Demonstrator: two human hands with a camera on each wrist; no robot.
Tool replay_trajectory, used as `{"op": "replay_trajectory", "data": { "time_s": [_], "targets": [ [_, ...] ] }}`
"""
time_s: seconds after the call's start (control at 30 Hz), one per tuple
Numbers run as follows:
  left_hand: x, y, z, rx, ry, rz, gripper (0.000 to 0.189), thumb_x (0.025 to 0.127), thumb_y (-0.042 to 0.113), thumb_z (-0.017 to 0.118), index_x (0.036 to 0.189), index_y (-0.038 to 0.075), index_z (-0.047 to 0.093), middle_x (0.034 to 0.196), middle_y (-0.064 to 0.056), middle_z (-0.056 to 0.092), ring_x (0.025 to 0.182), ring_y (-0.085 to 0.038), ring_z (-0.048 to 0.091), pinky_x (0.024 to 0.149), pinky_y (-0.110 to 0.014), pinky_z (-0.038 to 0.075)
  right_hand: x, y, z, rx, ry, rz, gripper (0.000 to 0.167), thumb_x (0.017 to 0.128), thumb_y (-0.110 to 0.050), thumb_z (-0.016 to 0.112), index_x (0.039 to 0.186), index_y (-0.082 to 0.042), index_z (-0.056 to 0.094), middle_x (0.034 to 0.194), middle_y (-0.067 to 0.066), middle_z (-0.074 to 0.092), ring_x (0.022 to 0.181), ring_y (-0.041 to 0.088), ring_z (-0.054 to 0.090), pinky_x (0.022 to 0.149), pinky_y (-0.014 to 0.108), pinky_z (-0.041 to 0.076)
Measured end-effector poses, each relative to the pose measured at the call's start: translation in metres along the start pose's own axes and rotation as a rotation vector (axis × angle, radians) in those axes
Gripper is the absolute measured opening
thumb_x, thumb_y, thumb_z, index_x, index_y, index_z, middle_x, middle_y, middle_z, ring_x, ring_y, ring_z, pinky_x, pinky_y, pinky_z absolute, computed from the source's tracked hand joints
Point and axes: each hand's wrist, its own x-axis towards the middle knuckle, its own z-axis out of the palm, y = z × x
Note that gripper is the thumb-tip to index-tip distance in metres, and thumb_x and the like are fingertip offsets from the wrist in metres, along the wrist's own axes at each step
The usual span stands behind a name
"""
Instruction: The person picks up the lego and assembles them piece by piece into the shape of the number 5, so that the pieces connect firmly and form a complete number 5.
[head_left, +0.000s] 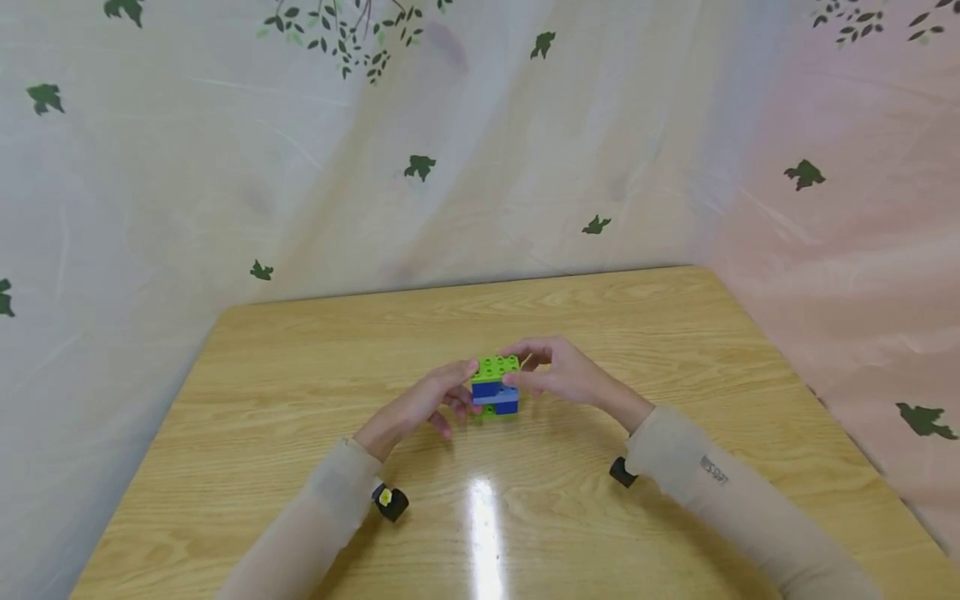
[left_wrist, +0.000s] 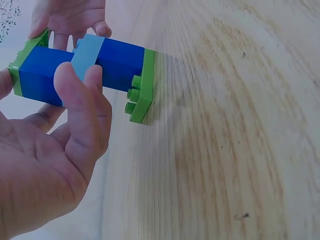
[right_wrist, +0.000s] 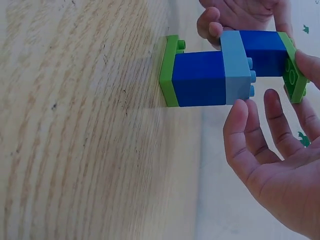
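A stack of toy building bricks [head_left: 486, 390] stands upright on the table between the two hands. From the bottom up it has a green plate [right_wrist: 170, 75], a dark blue brick [right_wrist: 199, 79], a light blue plate [right_wrist: 235, 67], another dark blue brick [right_wrist: 262, 47] set off to the left, and a studded green top plate [head_left: 497, 367]. My left hand [head_left: 429, 398] holds the stack's left side, thumb at the top plate's edge and other fingers curled beside the bricks. With thumb and a finger, my right hand [head_left: 566, 371] pinches the top plate's right end, its other fingers loosely bent.
The wooden table [head_left: 337, 342] reaches back to a pale cloth backdrop [head_left: 480, 208] with green leaf prints. A strip of light reflects off the tabletop in front of the stack. Small dark wrist cameras [head_left: 392, 503] hang under both sleeves.
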Motion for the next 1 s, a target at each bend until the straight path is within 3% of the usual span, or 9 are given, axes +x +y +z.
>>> {"op": "replay_trajectory", "data": {
  "time_s": [0.2, 0.3, 0.5, 0.6, 0.73, 0.87, 1.0],
  "targets": [
    [0.000, -0.001, -0.003, -0.009, -0.021, -0.024, 0.068, 0.101, 0.067, 0.036, 0.137, 0.013, 0.053, 0.109, -0.020, 0.067, 0.080, -0.028, 0.063, 0.057, -0.034, 0.055, 0.000, -0.001, 0.002, 0.007, 0.017, 0.001, 0.038, 0.094, -0.031, 0.075, 0.127, -0.016, 0.069, 0.106, 0.005, 0.071, 0.098, 0.028, 0.065, 0.075, 0.060, 0.057],
    [0.000, -0.004, -0.004, 0.008, -0.043, -0.030, 0.070, 0.101, 0.069, 0.034, 0.142, 0.015, 0.051, 0.112, -0.022, 0.066, 0.081, -0.031, 0.067, 0.062, -0.037, 0.058, -0.001, 0.001, 0.002, -0.031, 0.026, -0.010, 0.039, 0.094, -0.034, 0.075, 0.129, -0.018, 0.068, 0.105, 0.003, 0.071, 0.101, 0.026, 0.063, 0.077, 0.053, 0.057],
    [0.000, -0.005, -0.004, 0.081, -0.015, 0.000, 0.069, 0.104, 0.066, 0.028, 0.144, 0.014, 0.049, 0.126, -0.019, 0.061, 0.105, -0.036, 0.066, 0.080, -0.047, 0.059, -0.003, 0.004, 0.002, -0.075, 0.030, -0.007, 0.045, 0.095, -0.038, 0.073, 0.135, -0.020, 0.065, 0.113, 0.001, 0.069, 0.107, 0.025, 0.061, 0.080, 0.042, 0.055],
    [-0.002, -0.004, -0.003, 0.071, 0.042, 0.090, 0.063, 0.107, 0.058, 0.033, 0.149, 0.012, 0.043, 0.137, -0.016, 0.054, 0.123, -0.036, 0.057, 0.096, -0.052, 0.052, -0.006, 0.004, 0.000, -0.047, 0.025, -0.012, 0.051, 0.096, -0.036, 0.072, 0.142, -0.020, 0.058, 0.127, 0.004, 0.064, 0.113, 0.027, 0.060, 0.085, 0.044, 0.056],
    [-0.005, -0.004, -0.003, 0.055, 0.132, 0.281, 0.056, 0.106, 0.037, 0.054, 0.153, 0.011, 0.037, 0.146, -0.018, 0.047, 0.133, -0.033, 0.049, 0.109, -0.052, 0.043, -0.010, 0.007, -0.002, 0.026, 0.039, -0.044, 0.058, 0.097, -0.029, 0.072, 0.150, -0.022, 0.048, 0.143, 0.009, 0.056, 0.126, 0.030, 0.056, 0.099, 0.048, 0.051],
    [-0.006, -0.007, -0.001, 0.018, 0.174, 0.429, 0.063, 0.096, 0.015, 0.073, 0.150, 0.014, 0.041, 0.145, -0.018, 0.049, 0.131, -0.031, 0.051, 0.109, -0.048, 0.044, -0.012, 0.010, -0.003, 0.101, 0.051, -0.097, 0.059, 0.097, -0.021, 0.072, 0.151, -0.019, 0.047, 0.147, 0.017, 0.052, 0.131, 0.031, 0.053, 0.104, 0.048, 0.048],
    [-0.005, -0.008, 0.001, 0.011, 0.186, 0.509, 0.065, 0.089, 0.004, 0.079, 0.145, 0.012, 0.047, 0.139, -0.011, 0.054, 0.128, -0.029, 0.053, 0.106, -0.052, 0.046, -0.013, 0.012, -0.003, 0.156, 0.050, -0.121, 0.057, 0.097, -0.016, 0.072, 0.149, -0.015, 0.049, 0.146, 0.024, 0.050, 0.129, 0.031, 0.054, 0.102, 0.040, 0.051]
  ]
}}
